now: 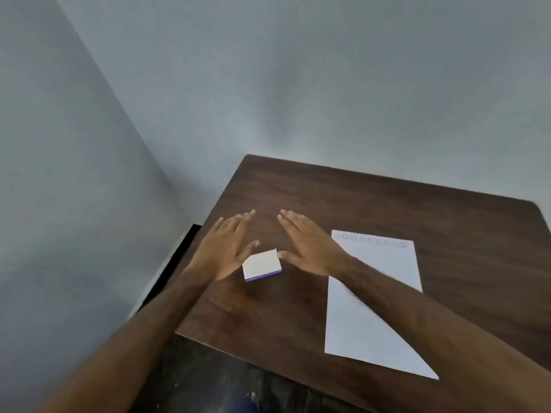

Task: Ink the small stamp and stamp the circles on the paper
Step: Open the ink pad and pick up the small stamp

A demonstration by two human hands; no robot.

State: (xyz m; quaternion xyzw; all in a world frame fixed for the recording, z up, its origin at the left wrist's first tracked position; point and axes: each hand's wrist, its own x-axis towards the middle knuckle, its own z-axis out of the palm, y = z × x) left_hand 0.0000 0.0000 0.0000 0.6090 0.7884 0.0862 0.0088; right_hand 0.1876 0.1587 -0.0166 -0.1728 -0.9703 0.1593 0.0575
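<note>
Both the left hand [228,244] and right hand [310,245] hover flat, fingers spread, holding nothing, either side of a small white purple-edged box [261,265] on the dark wooden table [387,204].

dark brown wooden worktop [387,204] | small white-topped, purple-edged flat box [261,266] left | white paper sheet with printed circles [372,299] right

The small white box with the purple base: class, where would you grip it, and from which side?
Grip the small white box by its two short side edges, coming from above. It lies flat on the table, and the left hand and right hand flank it, open.
</note>
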